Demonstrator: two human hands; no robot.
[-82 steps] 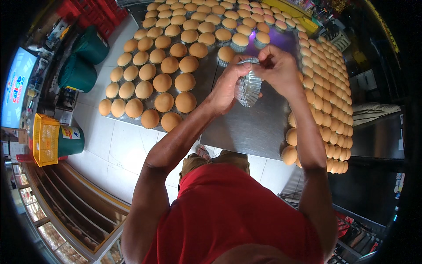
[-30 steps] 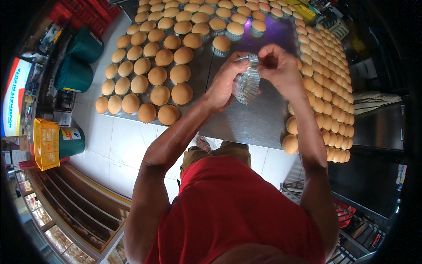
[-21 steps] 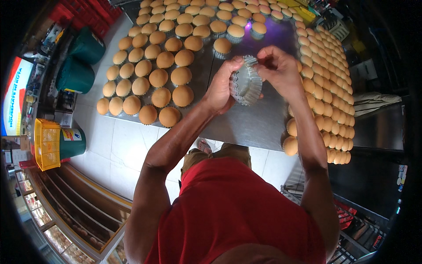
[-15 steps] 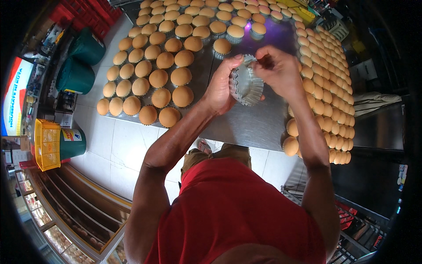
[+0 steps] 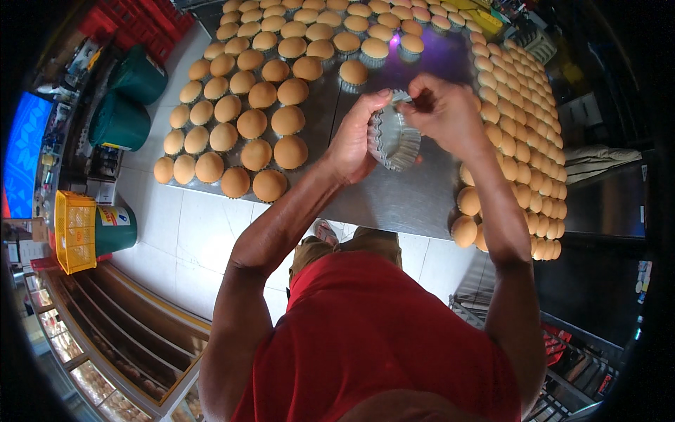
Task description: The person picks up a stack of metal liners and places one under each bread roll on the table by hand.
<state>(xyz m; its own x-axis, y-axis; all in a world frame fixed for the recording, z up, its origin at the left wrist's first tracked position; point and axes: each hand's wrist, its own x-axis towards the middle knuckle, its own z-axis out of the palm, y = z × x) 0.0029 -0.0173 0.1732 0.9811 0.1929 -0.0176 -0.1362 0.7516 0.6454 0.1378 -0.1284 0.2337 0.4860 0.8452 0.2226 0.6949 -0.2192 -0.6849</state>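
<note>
My left hand (image 5: 354, 137) wraps round a short stack of fluted metal cake tins (image 5: 394, 144), held tilted above the steel table (image 5: 365, 204). The tin facing me shows a bare inside with crimped edges. At the stack's upper right edge, my right hand (image 5: 444, 112) pinches the rim between thumb and forefinger, the other fingers curled. Just beyond my hands, a round golden cupcake (image 5: 353, 72) sits in its fluted tin. Rows of similar cupcakes (image 5: 261, 95) in tins stand left of my hands.
Tightly packed cakes (image 5: 524, 151) cover the table's right side, close to my right forearm. On the left are green bins (image 5: 119, 119), a yellow crate (image 5: 75, 232) and a lit screen (image 5: 28, 155). A glass-fronted display case (image 5: 91, 373) fills the lower left. A cloth (image 5: 598, 163) hangs at right.
Both hands keep nearly the same place on the tins. My right fingers have shifted slightly at the rim. The screen at left shows a different picture.
</note>
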